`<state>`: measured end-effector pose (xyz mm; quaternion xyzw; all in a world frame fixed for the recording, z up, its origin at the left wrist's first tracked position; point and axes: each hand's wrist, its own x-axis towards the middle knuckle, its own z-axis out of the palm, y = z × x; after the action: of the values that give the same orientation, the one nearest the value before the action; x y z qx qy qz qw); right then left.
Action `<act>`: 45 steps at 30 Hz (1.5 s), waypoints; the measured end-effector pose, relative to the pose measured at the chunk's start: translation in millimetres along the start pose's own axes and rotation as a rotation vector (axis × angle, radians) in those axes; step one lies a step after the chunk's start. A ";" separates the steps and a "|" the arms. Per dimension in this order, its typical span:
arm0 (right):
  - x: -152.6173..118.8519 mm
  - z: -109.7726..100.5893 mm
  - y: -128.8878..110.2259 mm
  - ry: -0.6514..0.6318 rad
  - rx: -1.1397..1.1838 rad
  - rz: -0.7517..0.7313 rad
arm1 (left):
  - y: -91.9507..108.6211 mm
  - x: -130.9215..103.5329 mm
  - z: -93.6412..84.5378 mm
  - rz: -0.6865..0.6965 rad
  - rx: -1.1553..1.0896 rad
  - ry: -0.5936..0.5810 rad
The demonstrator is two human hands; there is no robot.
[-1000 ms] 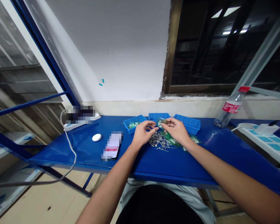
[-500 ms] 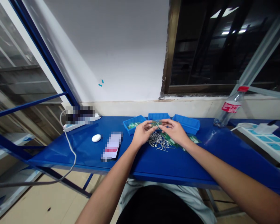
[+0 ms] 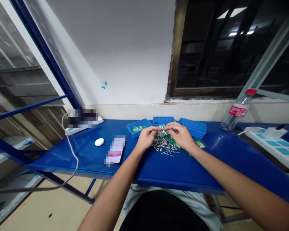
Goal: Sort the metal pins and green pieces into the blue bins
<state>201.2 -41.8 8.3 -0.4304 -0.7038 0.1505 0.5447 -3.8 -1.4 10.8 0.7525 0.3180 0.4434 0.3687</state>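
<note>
My left hand (image 3: 147,137) and my right hand (image 3: 179,134) meet above the table, fingertips almost together. Between them is a small clear greenish plastic bag (image 3: 162,131), pinched by both hands near its upper edge. Shiny bits show through the bag, too small to name. Right below lies a loose pile of thin metal pins, likely rivets (image 3: 167,148), with darker short metal pieces (image 3: 157,144) at its left side. More green plastic bags (image 3: 200,143) lie to the right of the pile, partly behind my right hand and forearm.
Three blue bins stand along the wall: a left bin (image 3: 134,134) with small green bags inside, a middle bin (image 3: 163,119) and a right bin (image 3: 198,132). A phone (image 3: 116,150), a white oval object (image 3: 99,142), a bottle (image 3: 238,110) and power strips (image 3: 269,141) also rest there.
My fingers have shifted inward along the bag's top, and the fingertips are closer together. The bag now hangs slightly lower, its shiny contents more visible. Everything else is unchanged.
</note>
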 end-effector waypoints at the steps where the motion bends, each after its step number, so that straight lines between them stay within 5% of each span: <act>1: -0.3 0.4 -0.2 -0.007 -0.016 -0.011 | 1.0 -0.4 0.2 0.022 0.041 0.022; 6: -1.2 -1.3 -2.4 -0.009 -0.132 -0.076 | 14.7 -5.0 -7.9 0.237 0.442 0.307; 10: -2.0 -4.4 -2.0 -0.067 -0.283 -0.126 | 16.9 -6.9 -20.7 0.231 0.678 0.457; 20: -7.8 0.8 -3.7 -0.345 -0.352 -0.266 | -9.0 -7.3 -23.0 0.018 0.938 0.281; 31: -11.4 27.1 -18.1 -0.476 -0.364 -0.337 | 7.8 -3.2 -17.0 0.347 0.641 0.266; 45: -7.9 27.6 -18.7 -0.492 -0.306 -0.219 | 16.5 -4.8 -10.1 0.297 0.570 0.222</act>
<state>168.5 -51.7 6.0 -0.3794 -0.8714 0.0829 0.2998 -12.3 -11.3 25.9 0.8106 0.3544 0.4646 0.0382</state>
